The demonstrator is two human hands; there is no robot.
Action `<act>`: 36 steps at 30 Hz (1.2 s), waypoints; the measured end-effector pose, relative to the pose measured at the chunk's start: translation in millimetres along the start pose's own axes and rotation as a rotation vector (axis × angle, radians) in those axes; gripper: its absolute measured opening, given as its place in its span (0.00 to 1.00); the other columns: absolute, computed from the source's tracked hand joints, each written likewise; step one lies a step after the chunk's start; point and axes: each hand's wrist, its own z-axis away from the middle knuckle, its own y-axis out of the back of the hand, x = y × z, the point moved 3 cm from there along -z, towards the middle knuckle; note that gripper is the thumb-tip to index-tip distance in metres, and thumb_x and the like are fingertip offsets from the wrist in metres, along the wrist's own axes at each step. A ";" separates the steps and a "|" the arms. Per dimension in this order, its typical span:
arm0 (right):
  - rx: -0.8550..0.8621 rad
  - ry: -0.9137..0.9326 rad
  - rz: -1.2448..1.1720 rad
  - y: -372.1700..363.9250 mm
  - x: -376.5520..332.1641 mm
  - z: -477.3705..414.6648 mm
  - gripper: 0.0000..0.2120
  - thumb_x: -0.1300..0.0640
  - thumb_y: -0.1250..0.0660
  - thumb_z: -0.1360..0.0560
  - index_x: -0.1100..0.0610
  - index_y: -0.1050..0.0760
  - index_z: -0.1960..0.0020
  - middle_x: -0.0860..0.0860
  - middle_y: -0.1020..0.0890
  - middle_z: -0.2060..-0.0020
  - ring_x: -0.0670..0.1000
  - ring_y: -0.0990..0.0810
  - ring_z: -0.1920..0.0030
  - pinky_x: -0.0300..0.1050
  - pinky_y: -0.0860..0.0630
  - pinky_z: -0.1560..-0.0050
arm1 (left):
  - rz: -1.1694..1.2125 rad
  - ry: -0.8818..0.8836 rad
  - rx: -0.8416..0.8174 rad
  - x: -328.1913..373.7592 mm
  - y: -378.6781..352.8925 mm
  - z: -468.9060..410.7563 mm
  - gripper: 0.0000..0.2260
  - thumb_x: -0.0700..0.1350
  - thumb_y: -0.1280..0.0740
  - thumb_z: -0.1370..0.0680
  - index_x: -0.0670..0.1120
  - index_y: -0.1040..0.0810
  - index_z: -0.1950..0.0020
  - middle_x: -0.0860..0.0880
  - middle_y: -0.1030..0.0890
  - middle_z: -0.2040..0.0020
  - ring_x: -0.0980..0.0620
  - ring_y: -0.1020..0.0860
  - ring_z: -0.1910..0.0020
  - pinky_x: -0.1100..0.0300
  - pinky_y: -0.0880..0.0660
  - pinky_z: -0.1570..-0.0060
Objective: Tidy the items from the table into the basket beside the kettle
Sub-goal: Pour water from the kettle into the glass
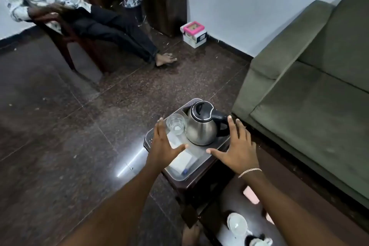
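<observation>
A steel kettle (202, 126) with a black lid and handle stands on a dark tray (216, 151) atop a small dark wooden table (196, 183). To its left is a clear drinking glass (176, 124). In front of them a translucent basket (180, 175) holds white packets (185, 159) and a small blue item. My left hand (162, 146) hovers with spread fingers over the tray's left side, beside the glass. My right hand (238, 147), with a bracelet on its wrist, hovers with spread fingers at the tray's right side by the kettle handle. Neither hand holds anything.
A green sofa (311, 90) fills the right side. A person sits on a chair (63, 32) at the far left, one foot (165, 59) out on the dark floor. A dark cabinet (163, 4), a bin and a pink-topped box (193, 34) line the far wall. White cups (237, 224) sit low at the bottom right.
</observation>
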 end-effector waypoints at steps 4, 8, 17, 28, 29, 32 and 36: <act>0.012 -0.021 -0.277 -26.5 4.0 -25.4 0.61 0.23 0.30 0.42 0.42 0.53 0.18 0.51 0.39 0.22 0.54 0.39 0.23 0.57 0.34 0.26 | 0.161 0.318 0.036 -36.9 -24.4 -33.0 0.55 0.58 0.18 0.32 0.43 0.48 0.16 0.40 0.40 0.18 0.41 0.38 0.19 0.48 0.36 0.25; 0.079 -0.112 -0.596 -46.8 25.7 -50.6 0.50 0.41 0.19 0.38 0.48 0.39 0.22 0.49 0.31 0.29 0.48 0.31 0.28 0.51 0.33 0.25 | 0.296 0.336 0.049 -56.8 -57.7 -57.4 0.46 0.48 0.17 0.32 0.44 0.37 0.21 0.43 0.29 0.25 0.42 0.27 0.27 0.56 0.31 0.32; -0.146 -0.071 -1.016 -77.4 58.7 -107.0 0.13 0.71 0.22 0.34 0.60 0.19 0.54 0.50 0.17 0.61 0.47 0.20 0.58 0.43 0.25 0.51 | 0.436 0.261 0.205 -75.8 -101.7 -88.2 0.39 0.43 0.16 0.33 0.45 0.32 0.26 0.45 0.23 0.33 0.43 0.23 0.35 0.43 0.26 0.31; -0.123 -0.090 -1.129 -95.6 60.0 -121.6 0.11 0.63 0.29 0.46 0.54 0.17 0.65 0.51 0.24 0.68 0.50 0.28 0.62 0.41 0.29 0.64 | 0.411 0.208 0.245 -87.4 -103.4 -87.6 0.36 0.45 0.17 0.33 0.49 0.29 0.30 0.48 0.21 0.38 0.48 0.20 0.40 0.44 0.22 0.37; -0.117 -0.094 -1.129 -93.3 58.3 -121.0 0.11 0.62 0.29 0.46 0.54 0.18 0.64 0.52 0.24 0.67 0.50 0.28 0.62 0.43 0.30 0.62 | 0.410 0.204 0.239 -86.1 -100.4 -85.6 0.35 0.45 0.17 0.33 0.49 0.29 0.30 0.48 0.20 0.38 0.47 0.19 0.40 0.44 0.22 0.37; -0.091 -0.092 -1.114 -78.0 53.6 -119.7 0.10 0.65 0.30 0.44 0.54 0.19 0.65 0.55 0.25 0.66 0.52 0.28 0.62 0.46 0.31 0.61 | 0.405 0.164 0.222 -77.0 -87.3 -80.9 0.32 0.47 0.18 0.34 0.51 0.28 0.34 0.48 0.19 0.42 0.47 0.18 0.44 0.43 0.21 0.40; -0.030 -0.040 -1.162 -36.0 49.2 -114.5 0.10 0.67 0.32 0.44 0.55 0.19 0.66 0.53 0.23 0.70 0.49 0.26 0.66 0.37 0.27 0.66 | 0.422 0.091 0.194 -49.5 -65.2 -74.9 0.33 0.48 0.19 0.34 0.52 0.28 0.33 0.49 0.19 0.40 0.47 0.18 0.42 0.41 0.21 0.40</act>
